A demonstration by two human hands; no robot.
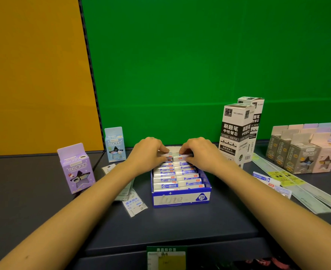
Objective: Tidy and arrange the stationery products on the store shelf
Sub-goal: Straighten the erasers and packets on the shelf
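- A blue-and-white display box [181,198] marked 2B sits open in the middle of the dark shelf [180,228], packed with two rows of wrapped erasers [177,177] lying flat, one behind another.
- To the left stand a purple sharpener box [76,168] and, further back, a light blue sharpener box [115,145], both upright and closed, each with a star-shaped window.
- To the right, two tall white refill boxes [236,133] stand close together, one just behind the other; beyond them is a cluster of small grey and pink boxes [301,152].
- Both forearms reach straight in from the near edge, meeting over the back of the display box.
- The left hand [148,152] is curled palm down, fingertips pinching a wrapped eraser [167,154] at the back row.
- The right hand [199,152] mirrors it, fingers closed on the neighbouring eraser [182,157], the two touching end to end.
- Flat packaged rulers [297,184] lie on the shelf right of the right arm, and another ruler pack [134,206] lies under the left forearm.
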